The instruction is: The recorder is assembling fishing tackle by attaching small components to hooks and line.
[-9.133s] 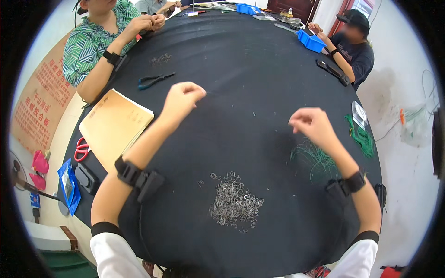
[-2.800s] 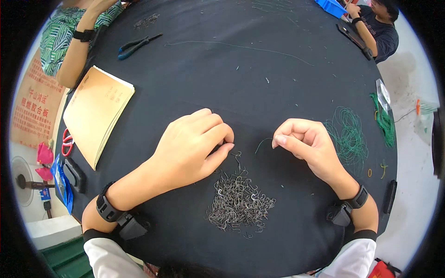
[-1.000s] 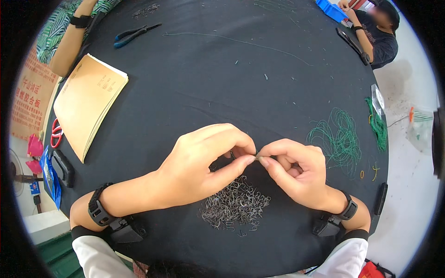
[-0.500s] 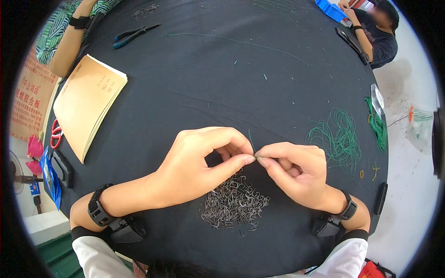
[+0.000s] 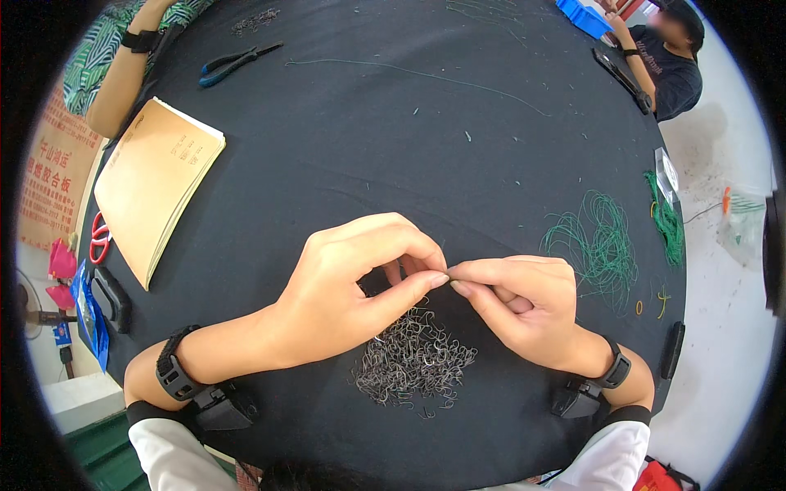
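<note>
Above a heap of small dark metal fish hooks [image 5: 416, 360], my two hands meet at their fingertips. My left hand [image 5: 352, 286] is closed in a pinch of thumb and forefinger, and a faint bit of thin green line [image 5: 443, 244] stands up just behind its fingertips. Against it, my right hand [image 5: 524, 299] pinches too, its other fingers curled in. Whatever lies between the touching fingertips is tiny and mostly covered. A loose tangle of green line [image 5: 602, 250] lies to the right of my right hand.
A tan paper booklet [image 5: 160, 180], red-handled scissors [image 5: 99, 237] and a blue packet [image 5: 88, 315] lie at left. Blue-handled pliers [image 5: 237, 63] and a long green strand lie farther off. Two other people sit at the far edge, one near a blue tray [image 5: 585, 18]. A green bundle [image 5: 668, 225] lies at right.
My left hand has risen slightly, and its fingertips have shifted a little left and up. Less of the green line shows above them. My right hand keeps its pinch, nearly in place.
</note>
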`<state>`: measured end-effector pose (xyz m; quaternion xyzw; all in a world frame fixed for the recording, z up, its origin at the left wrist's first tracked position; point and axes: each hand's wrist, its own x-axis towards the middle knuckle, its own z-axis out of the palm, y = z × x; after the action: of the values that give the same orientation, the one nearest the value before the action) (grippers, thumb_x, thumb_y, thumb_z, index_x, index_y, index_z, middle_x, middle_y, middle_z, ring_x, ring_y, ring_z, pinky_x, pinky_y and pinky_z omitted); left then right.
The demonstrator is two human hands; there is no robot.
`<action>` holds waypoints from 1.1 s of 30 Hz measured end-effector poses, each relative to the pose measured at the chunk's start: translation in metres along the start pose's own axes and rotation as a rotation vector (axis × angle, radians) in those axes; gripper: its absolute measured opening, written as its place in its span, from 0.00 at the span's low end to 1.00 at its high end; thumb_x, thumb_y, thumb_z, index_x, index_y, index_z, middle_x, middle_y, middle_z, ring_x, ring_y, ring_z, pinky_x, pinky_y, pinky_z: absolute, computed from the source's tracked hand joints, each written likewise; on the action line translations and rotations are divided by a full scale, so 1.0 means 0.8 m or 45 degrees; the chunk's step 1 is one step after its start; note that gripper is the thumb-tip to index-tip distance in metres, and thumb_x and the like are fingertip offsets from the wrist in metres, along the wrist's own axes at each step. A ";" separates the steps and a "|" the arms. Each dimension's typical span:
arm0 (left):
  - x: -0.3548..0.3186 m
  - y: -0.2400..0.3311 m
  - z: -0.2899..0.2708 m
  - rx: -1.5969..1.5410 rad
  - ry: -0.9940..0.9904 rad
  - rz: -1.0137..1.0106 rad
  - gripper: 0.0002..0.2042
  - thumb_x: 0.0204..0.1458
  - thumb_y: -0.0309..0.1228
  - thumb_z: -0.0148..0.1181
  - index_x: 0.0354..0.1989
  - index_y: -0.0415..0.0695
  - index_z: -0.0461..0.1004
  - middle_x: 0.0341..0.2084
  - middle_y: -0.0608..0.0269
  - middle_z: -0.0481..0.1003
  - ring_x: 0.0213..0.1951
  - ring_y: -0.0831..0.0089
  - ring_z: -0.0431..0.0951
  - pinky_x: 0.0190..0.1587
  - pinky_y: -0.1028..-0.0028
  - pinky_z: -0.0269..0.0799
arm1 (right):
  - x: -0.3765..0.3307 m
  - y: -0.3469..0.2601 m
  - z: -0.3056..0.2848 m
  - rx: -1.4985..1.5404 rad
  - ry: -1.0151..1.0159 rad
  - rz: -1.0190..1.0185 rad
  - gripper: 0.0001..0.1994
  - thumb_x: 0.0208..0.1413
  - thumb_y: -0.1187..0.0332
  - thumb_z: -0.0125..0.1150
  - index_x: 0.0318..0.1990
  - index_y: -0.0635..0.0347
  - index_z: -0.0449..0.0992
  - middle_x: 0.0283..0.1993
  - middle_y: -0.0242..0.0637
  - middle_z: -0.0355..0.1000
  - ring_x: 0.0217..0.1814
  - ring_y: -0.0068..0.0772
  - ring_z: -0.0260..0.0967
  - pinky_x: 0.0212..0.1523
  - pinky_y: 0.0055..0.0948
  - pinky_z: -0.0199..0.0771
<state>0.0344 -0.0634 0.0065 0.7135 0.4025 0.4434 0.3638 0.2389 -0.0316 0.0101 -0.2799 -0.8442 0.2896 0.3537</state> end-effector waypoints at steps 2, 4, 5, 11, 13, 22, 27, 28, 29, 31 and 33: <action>0.000 0.001 0.000 -0.007 -0.003 -0.003 0.04 0.46 0.20 0.62 0.31 0.38 0.75 0.28 0.59 0.75 0.29 0.76 0.76 0.30 0.79 0.71 | -0.001 0.002 0.002 0.006 0.010 -0.001 0.05 0.44 0.77 0.64 0.31 0.59 0.79 0.15 0.33 0.67 0.13 0.24 0.63 0.15 0.23 0.59; 0.000 0.001 0.000 -0.012 -0.007 -0.001 0.04 0.46 0.20 0.62 0.30 0.38 0.75 0.28 0.60 0.75 0.28 0.76 0.76 0.30 0.79 0.71 | -0.002 0.002 0.003 0.012 0.014 -0.010 0.05 0.44 0.77 0.64 0.31 0.59 0.79 0.15 0.33 0.67 0.13 0.24 0.63 0.15 0.23 0.59; 0.000 0.001 -0.001 -0.013 -0.011 0.002 0.04 0.46 0.20 0.62 0.30 0.38 0.75 0.28 0.60 0.74 0.28 0.76 0.75 0.30 0.79 0.71 | -0.002 0.002 0.003 0.015 0.017 -0.015 0.05 0.44 0.77 0.64 0.31 0.59 0.79 0.15 0.33 0.67 0.13 0.24 0.63 0.15 0.23 0.59; -0.001 -0.001 -0.001 -0.059 -0.043 -0.027 0.04 0.45 0.20 0.61 0.29 0.38 0.74 0.27 0.61 0.74 0.28 0.77 0.74 0.29 0.79 0.70 | -0.002 0.003 0.005 0.024 0.000 -0.020 0.05 0.44 0.77 0.64 0.31 0.58 0.78 0.14 0.32 0.66 0.12 0.22 0.60 0.15 0.22 0.57; -0.002 -0.001 -0.001 -0.058 -0.046 -0.039 0.04 0.45 0.19 0.61 0.29 0.38 0.74 0.27 0.61 0.73 0.28 0.78 0.74 0.30 0.80 0.70 | -0.001 -0.001 0.002 0.028 -0.034 0.059 0.04 0.45 0.76 0.63 0.31 0.58 0.78 0.13 0.31 0.63 0.11 0.21 0.56 0.14 0.22 0.54; -0.003 -0.002 -0.004 -0.127 -0.048 -0.081 0.04 0.46 0.18 0.60 0.31 0.36 0.73 0.30 0.61 0.72 0.29 0.78 0.73 0.31 0.80 0.70 | -0.003 0.000 -0.003 0.080 -0.035 0.126 0.03 0.46 0.76 0.62 0.30 0.58 0.76 0.08 0.26 0.50 0.10 0.18 0.47 0.14 0.22 0.48; -0.003 -0.001 -0.004 -0.132 -0.044 -0.092 0.04 0.47 0.18 0.59 0.31 0.36 0.72 0.31 0.61 0.72 0.30 0.78 0.73 0.32 0.80 0.70 | -0.006 0.000 -0.005 0.198 -0.082 0.227 0.03 0.46 0.77 0.60 0.29 0.59 0.75 0.13 0.26 0.57 0.13 0.15 0.52 0.15 0.20 0.51; -0.003 0.000 -0.004 -0.129 -0.046 -0.092 0.04 0.47 0.18 0.59 0.31 0.36 0.72 0.31 0.61 0.72 0.30 0.78 0.73 0.32 0.80 0.70 | -0.005 0.001 -0.005 0.214 -0.076 0.200 0.03 0.46 0.77 0.60 0.30 0.60 0.75 0.15 0.27 0.60 0.14 0.15 0.55 0.16 0.19 0.54; -0.003 0.000 -0.004 -0.126 -0.048 -0.092 0.04 0.46 0.18 0.59 0.31 0.36 0.72 0.30 0.61 0.72 0.30 0.78 0.73 0.32 0.80 0.70 | -0.005 0.002 -0.005 0.229 -0.069 0.173 0.04 0.46 0.77 0.59 0.31 0.60 0.75 0.17 0.28 0.63 0.16 0.15 0.57 0.17 0.18 0.56; -0.002 0.001 -0.004 -0.112 -0.048 -0.073 0.05 0.46 0.18 0.60 0.31 0.36 0.72 0.30 0.61 0.72 0.30 0.78 0.73 0.32 0.80 0.70 | -0.002 0.003 -0.002 0.292 -0.012 0.149 0.06 0.47 0.77 0.59 0.34 0.61 0.75 0.24 0.31 0.68 0.21 0.17 0.63 0.21 0.17 0.61; -0.001 0.002 -0.003 -0.092 -0.042 -0.036 0.05 0.46 0.18 0.60 0.31 0.37 0.73 0.30 0.61 0.72 0.30 0.78 0.73 0.32 0.80 0.70 | -0.001 0.002 -0.002 0.379 -0.005 0.182 0.07 0.48 0.76 0.59 0.36 0.62 0.74 0.28 0.32 0.70 0.25 0.18 0.66 0.23 0.17 0.65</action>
<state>0.0319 -0.0645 0.0082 0.7015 0.3902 0.4406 0.4019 0.2409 -0.0311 0.0095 -0.2833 -0.7706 0.4362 0.3683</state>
